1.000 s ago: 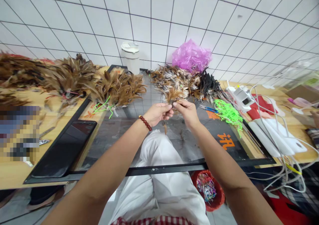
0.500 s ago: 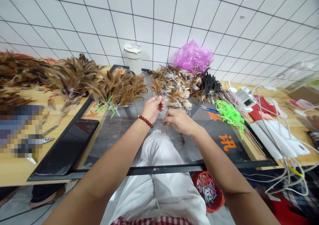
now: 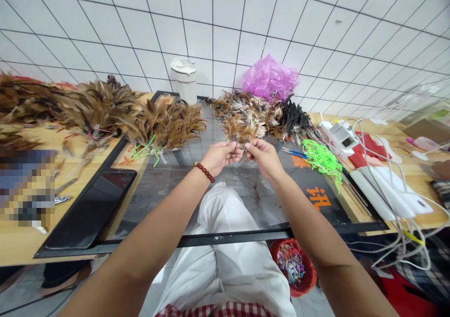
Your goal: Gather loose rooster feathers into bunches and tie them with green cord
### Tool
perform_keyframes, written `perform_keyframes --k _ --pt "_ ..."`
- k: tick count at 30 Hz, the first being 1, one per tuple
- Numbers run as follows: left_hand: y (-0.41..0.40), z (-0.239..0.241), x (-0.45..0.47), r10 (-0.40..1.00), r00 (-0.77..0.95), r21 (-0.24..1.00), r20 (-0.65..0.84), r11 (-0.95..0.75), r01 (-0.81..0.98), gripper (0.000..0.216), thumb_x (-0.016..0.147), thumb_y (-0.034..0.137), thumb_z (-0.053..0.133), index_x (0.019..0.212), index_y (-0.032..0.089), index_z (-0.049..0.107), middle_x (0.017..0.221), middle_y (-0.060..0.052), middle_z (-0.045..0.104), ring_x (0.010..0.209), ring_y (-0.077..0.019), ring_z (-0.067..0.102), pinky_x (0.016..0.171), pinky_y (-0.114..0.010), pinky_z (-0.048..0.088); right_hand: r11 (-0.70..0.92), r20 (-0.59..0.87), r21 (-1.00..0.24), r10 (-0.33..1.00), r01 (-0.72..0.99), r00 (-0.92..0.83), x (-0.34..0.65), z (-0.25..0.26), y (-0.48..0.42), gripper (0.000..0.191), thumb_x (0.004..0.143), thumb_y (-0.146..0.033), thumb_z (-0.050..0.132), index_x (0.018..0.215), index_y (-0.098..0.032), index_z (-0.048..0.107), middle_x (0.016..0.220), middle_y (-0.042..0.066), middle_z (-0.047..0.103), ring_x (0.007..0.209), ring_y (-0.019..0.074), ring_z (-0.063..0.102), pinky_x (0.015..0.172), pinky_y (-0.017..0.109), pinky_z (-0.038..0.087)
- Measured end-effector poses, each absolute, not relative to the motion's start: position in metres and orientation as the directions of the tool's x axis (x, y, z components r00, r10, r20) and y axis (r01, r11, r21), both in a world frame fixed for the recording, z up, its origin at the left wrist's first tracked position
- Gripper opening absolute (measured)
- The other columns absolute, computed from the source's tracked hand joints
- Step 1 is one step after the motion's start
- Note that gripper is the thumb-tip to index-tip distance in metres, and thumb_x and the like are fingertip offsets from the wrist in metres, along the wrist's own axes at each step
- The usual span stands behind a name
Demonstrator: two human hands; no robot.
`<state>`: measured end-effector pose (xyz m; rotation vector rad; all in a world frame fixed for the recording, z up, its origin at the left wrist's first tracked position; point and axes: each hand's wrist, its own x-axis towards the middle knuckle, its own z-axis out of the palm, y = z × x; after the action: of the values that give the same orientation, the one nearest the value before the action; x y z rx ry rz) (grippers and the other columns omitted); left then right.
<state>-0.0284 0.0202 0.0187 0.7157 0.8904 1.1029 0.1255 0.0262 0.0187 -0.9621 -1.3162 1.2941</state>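
Over the glass panel, my left hand (image 3: 223, 157), with a red-brown bead bracelet (image 3: 205, 172) on its wrist, pinches a small brown feather (image 3: 242, 151) between thumb and fingers. My right hand (image 3: 266, 158) is closed in a pinch right beside it, its fingertips on the same small piece. The fingers partly hide what is between them. Just behind both hands lies a pile of brown and white feathers (image 3: 246, 115). A bunch of long brown feathers (image 3: 168, 125) with green ties (image 3: 143, 151) rests to the left.
Blue-handled snips (image 3: 295, 153) and tangled green string (image 3: 321, 160) lie right of my hands. Black feathers (image 3: 295, 120), a pink plastic bag (image 3: 270, 78) and a white cup (image 3: 185, 80) stand behind. A phone (image 3: 93, 209) is left, white cables (image 3: 401, 200) right, a red bin (image 3: 294, 268) below.
My right hand has moved up and forward to meet my left, from lower down where a brown feather hung below its fingers. The left hand has shifted slightly right and down.
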Motion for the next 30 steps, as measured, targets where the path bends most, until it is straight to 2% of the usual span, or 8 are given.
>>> perform_keyframes --k 3,8,13,16,19,23,26,30 --pt "0.018 0.020 -0.028 0.943 0.219 0.859 -0.252 0.322 -0.398 0.012 0.081 0.021 0.064 0.080 0.009 0.063 0.068 -0.006 0.067 0.059 -0.0109 0.064 0.058 -0.022 0.051 0.133 0.147 -0.985 0.980 -0.113 -0.130 0.123 0.017 0.026 0.034 0.063 -0.044 0.075 0.066 -0.019 0.053 0.056 -0.006 0.048 0.050 0.0068 0.039 0.050 0.021 0.034" --pt "0.017 0.019 -0.028 0.911 0.304 0.862 -0.279 0.377 -0.338 0.015 0.079 0.023 0.068 0.079 0.009 0.062 0.072 -0.009 0.069 0.062 -0.0128 0.066 0.057 -0.022 0.051 0.171 0.184 -0.977 0.978 -0.130 -0.096 0.121 0.013 0.026 0.032 0.064 -0.042 0.074 0.066 -0.020 0.051 0.059 -0.006 0.050 0.053 0.0077 0.041 0.051 0.022 0.034" --pt "0.018 0.016 -0.029 0.901 0.355 0.882 -0.248 0.362 -0.303 0.018 0.077 0.022 0.069 0.068 0.008 0.060 0.059 -0.003 0.061 0.049 -0.0077 0.058 0.049 -0.018 0.047 0.194 0.207 -0.974 0.973 -0.117 -0.104 0.118 0.008 0.027 0.029 0.065 -0.041 0.073 0.070 -0.020 0.055 0.063 -0.005 0.055 0.057 0.0095 0.047 0.055 0.023 0.036" --pt "0.018 0.015 -0.030 0.892 0.387 0.884 -0.233 0.360 -0.299 0.018 0.075 0.024 0.071 0.071 0.009 0.062 0.055 -0.001 0.057 0.046 -0.0067 0.054 0.045 -0.017 0.043 0.172 0.184 -0.979 0.977 -0.114 -0.107 0.119 0.008 0.027 0.029 0.068 -0.043 0.072 0.069 -0.019 0.055 0.061 -0.005 0.055 0.054 0.0083 0.044 0.053 0.022 0.034" --pt "0.018 0.016 -0.030 0.891 0.401 0.850 -0.214 0.372 -0.374 0.020 0.073 0.028 0.072 0.073 0.011 0.062 0.055 0.000 0.056 0.046 -0.0067 0.053 0.044 -0.017 0.042 0.072 0.103 -0.988 0.967 -0.135 -0.232 0.122 0.012 0.025 0.031 0.071 -0.047 0.070 0.069 -0.018 0.057 0.059 -0.005 0.055 0.050 0.0066 0.040 0.052 0.022 0.032" --pt "0.016 0.018 -0.030 0.850 0.466 0.807 -0.244 0.444 -0.388 0.023 0.072 0.027 0.073 0.067 0.012 0.058 0.054 0.000 0.055 0.046 -0.0071 0.053 0.043 -0.017 0.041 -0.131 -0.036 -0.978 0.873 -0.164 -0.486 0.127 0.016 0.022 0.034 0.067 -0.047 0.074 0.076 -0.017 0.062 0.066 -0.001 0.063 0.059 0.0100 0.054 0.059 0.023 0.039" --pt "0.016 0.018 -0.029 0.803 0.526 0.807 -0.280 0.494 -0.324 0.022 0.071 0.027 0.074 0.067 0.011 0.060 0.052 0.000 0.054 0.046 -0.0073 0.052 0.042 -0.016 0.040 -0.148 -0.040 -0.969 0.883 -0.197 -0.467 0.130 0.015 0.023 0.034 0.063 -0.045 0.078 0.072 -0.016 0.062 0.062 -0.002 0.062 0.058 0.0107 0.055 0.060 0.025 0.041" --pt "0.014 0.018 -0.030 0.783 0.558 0.843 -0.275 0.476 -0.253 0.022 0.071 0.030 0.074 0.073 0.011 0.064 0.055 -0.001 0.056 0.048 -0.0076 0.053 0.044 -0.017 0.042 -0.087 0.010 -0.975 0.904 -0.206 -0.428 0.132 0.013 0.028 0.035 0.066 -0.047 0.075 0.064 -0.016 0.060 0.055 -0.003 0.056 0.051 0.0083 0.048 0.055 0.023 0.039"
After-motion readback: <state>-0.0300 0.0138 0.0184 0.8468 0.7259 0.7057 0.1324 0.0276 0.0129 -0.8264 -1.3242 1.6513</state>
